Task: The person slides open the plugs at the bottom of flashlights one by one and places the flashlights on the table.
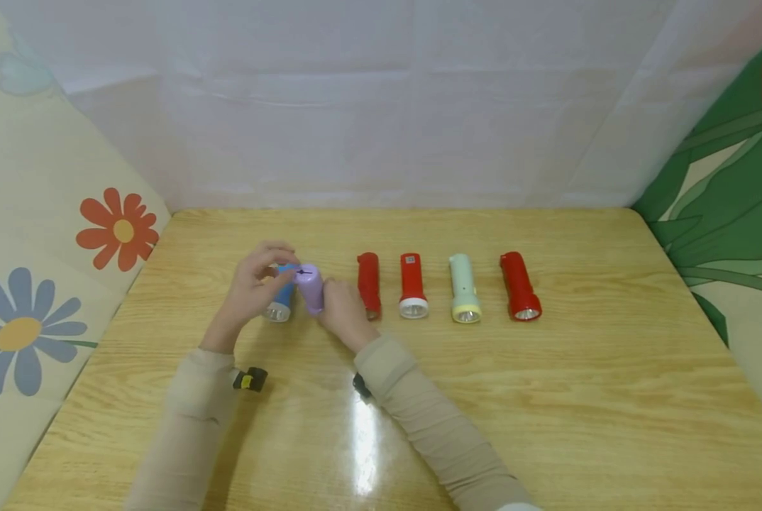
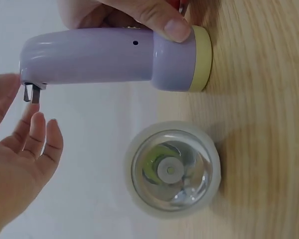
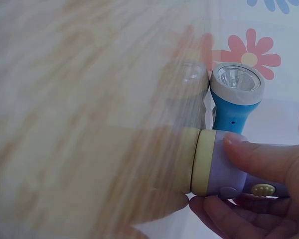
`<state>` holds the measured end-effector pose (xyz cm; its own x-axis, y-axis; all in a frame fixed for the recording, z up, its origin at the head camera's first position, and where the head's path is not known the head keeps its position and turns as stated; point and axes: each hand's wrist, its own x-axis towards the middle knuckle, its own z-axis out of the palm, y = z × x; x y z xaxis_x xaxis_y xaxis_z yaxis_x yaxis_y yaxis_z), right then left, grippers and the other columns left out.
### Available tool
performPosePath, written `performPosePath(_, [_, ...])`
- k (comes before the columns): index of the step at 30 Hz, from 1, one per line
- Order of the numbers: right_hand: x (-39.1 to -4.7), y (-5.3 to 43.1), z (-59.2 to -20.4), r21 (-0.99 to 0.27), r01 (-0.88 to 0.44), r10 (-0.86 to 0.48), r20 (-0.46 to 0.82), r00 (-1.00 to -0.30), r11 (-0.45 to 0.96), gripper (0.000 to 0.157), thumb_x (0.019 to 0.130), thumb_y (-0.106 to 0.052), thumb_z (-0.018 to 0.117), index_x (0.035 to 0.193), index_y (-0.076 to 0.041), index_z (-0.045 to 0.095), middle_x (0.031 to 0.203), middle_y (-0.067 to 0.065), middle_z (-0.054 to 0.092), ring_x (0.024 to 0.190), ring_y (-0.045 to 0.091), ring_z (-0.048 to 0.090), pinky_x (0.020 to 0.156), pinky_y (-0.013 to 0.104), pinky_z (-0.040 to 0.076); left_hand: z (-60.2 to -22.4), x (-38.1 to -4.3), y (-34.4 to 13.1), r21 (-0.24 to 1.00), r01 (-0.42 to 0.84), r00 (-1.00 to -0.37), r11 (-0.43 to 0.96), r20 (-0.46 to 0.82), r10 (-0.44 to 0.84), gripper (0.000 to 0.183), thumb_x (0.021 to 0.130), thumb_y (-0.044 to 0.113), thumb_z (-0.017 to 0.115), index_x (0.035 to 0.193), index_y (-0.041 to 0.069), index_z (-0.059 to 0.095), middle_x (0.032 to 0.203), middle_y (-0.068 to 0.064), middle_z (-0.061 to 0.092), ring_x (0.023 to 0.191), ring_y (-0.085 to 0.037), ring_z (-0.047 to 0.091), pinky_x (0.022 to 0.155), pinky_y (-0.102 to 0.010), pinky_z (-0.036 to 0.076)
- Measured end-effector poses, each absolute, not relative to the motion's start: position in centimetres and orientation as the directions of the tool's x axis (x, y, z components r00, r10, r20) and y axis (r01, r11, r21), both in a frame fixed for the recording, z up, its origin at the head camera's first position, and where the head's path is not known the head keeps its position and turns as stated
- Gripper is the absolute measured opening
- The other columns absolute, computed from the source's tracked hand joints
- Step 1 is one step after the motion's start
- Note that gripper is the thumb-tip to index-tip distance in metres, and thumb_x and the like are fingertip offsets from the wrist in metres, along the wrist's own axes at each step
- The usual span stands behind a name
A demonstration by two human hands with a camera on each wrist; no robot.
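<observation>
The purple flashlight [image 1: 313, 294] was found left of centre in the head frame, stood on its lens end on the desk [image 1: 547, 426]. The right hand [image 1: 344, 309] held it low, thumb and fingers closed about the lens end, the forearm entering from the lower right. The left hand [image 1: 256, 273], its forearm rising from the lower left, had its fingers loosely extended at the top end, one fingertip meeting the casing beside the prongs.

The left wrist view alone showed clearly the two metal prongs [image 2: 36, 94] protruding from the top end, and a small hole [image 2: 135, 43] in the body. The right wrist view alone showed a ribbed button [image 3: 263, 189] on the casing.

Immediately left of it in the head frame was a blue flashlight [image 1: 283, 291], pale rim facing the viewer. To the right, in a row, were a red flashlight [image 1: 369, 284], a white-rimmed red flashlight [image 1: 411, 277], a pale green flashlight [image 1: 462, 280] and a darker red flashlight [image 1: 518, 284].
</observation>
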<state>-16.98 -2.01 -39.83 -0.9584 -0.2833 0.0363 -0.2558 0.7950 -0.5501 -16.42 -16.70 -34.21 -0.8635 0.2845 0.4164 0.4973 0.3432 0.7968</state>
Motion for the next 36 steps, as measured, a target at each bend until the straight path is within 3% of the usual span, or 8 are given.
performPosePath(3, [-17.0, -2.1, -39.8, -0.541, -0.258, -0.288, 0.031, -0.957, 0.801, 0.027, 0.073, -0.016, 0.073, 0.092, 0.0, 0.062, 0.081, 0.01, 0.064, 0.074, 0.024, 0.062, 0.064, 0.03, 0.051, -34.6, -16.9, -17.0, 0.764, 0.552, -0.826, 0.336, 0.443, 0.35, 0.01, 0.078, -0.018, 0.056, 0.086, -0.012, 0.058, 0.107, -0.023, 0.051, 0.098, -0.008, 0.044, 0.071, -0.019, 0.043])
performPosePath(8, [-17.0, -2.1, -39.9, -0.532, -0.259, -0.292, 0.023, -0.956, 0.806, 0.028, 0.073, -0.016, 0.074, 0.092, 0.0, 0.061, 0.082, 0.01, 0.064, 0.075, 0.023, 0.061, 0.066, 0.03, 0.05, -34.4, -17.3, -16.9, 0.769, 0.534, -0.829, 0.352, 0.395, 0.396, 0.006, 0.079, -0.016, 0.056, 0.084, -0.012, 0.058, 0.109, -0.029, 0.049, 0.098, -0.006, 0.043, 0.074, -0.02, 0.042])
performPosePath(13, [-17.0, -2.2, -39.9, -0.527, -0.257, -0.288, 0.024, -0.957, 0.81, 0.029, 0.073, -0.017, 0.075, 0.092, 0.0, 0.061, 0.081, 0.01, 0.064, 0.074, 0.023, 0.061, 0.065, 0.03, 0.05, -33.7, -17.5, -16.8, 0.766, 0.511, -0.837, 0.389, 0.341, 0.429, 0.006, 0.08, -0.015, 0.055, 0.082, -0.011, 0.057, 0.11, -0.029, 0.048, 0.097, -0.014, 0.043, 0.074, -0.021, 0.041])
performPosePath(18, [-17.0, -2.2, -39.9, -0.52, -0.25, -0.282, 0.019, -0.959, 0.816, 0.03, 0.072, -0.017, 0.075, 0.092, 0.0, 0.061, 0.081, 0.01, 0.064, 0.074, 0.023, 0.061, 0.064, 0.03, 0.05, -33.9, -18.0, -17.0, 0.711, 0.558, -0.81, 0.428, 0.355, 0.467, 0.008, 0.08, -0.015, 0.055, 0.079, -0.008, 0.056, 0.107, -0.029, 0.049, 0.096, -0.031, 0.047, 0.074, -0.043, 0.045])
performPosePath(21, [-17.0, -2.3, -39.9, -0.524, -0.242, -0.278, 0.01, -0.961, 0.817, 0.03, 0.072, -0.016, 0.075, 0.092, 0.0, 0.061, 0.082, 0.01, 0.064, 0.074, 0.023, 0.061, 0.065, 0.03, 0.051, -34.8, -18.7, -17.5, 0.692, 0.573, -0.802, 0.439, 0.364, 0.473, 0.009, 0.079, -0.013, 0.057, 0.079, -0.005, 0.058, 0.099, -0.025, 0.055, 0.092, -0.032, 0.05, 0.074, -0.053, 0.044])
performPosePath(26, [-17.0, -2.3, -39.9, -0.526, -0.24, -0.277, 0.009, -0.961, 0.816, 0.029, 0.074, -0.017, 0.074, 0.092, 0.0, 0.061, 0.081, 0.01, 0.064, 0.073, 0.023, 0.061, 0.064, 0.029, 0.05, -35.7, -19.4, -18.0, 0.679, 0.554, -0.819, 0.481, 0.338, 0.465, 0.007, 0.08, -0.008, 0.057, 0.082, -0.002, 0.061, 0.089, -0.015, 0.063, 0.087, -0.027, 0.056, 0.08, -0.046, 0.044])
performPosePath(32, [-17.1, -2.3, -39.9, -0.525, -0.235, -0.274, 0.004, -0.962, 0.818, 0.029, 0.074, -0.017, 0.074, 0.093, 0.0, 0.06, 0.082, 0.01, 0.064, 0.074, 0.023, 0.061, 0.065, 0.029, 0.05, -35.6, -19.4, -17.9, 0.68, 0.547, -0.827, 0.489, 0.347, 0.442, 0.008, 0.078, -0.008, 0.058, 0.081, -0.002, 0.062, 0.088, -0.017, 0.064, 0.087, -0.032, 0.059, 0.08, -0.049, 0.045])
performPosePath(36, [-17.1, -2.2, -39.8, -0.524, -0.238, -0.275, 0.006, -0.961, 0.818, 0.03, 0.074, -0.017, 0.074, 0.093, 0.001, 0.06, 0.083, 0.011, 0.063, 0.075, 0.023, 0.061, 0.065, 0.029, 0.05, -35.6, -19.4, -17.7, 0.695, 0.514, -0.849, 0.502, 0.327, 0.416, 0.009, 0.077, -0.008, 0.057, 0.082, -0.003, 0.063, 0.087, -0.018, 0.065, 0.083, -0.029, 0.058, 0.079, -0.049, 0.045])
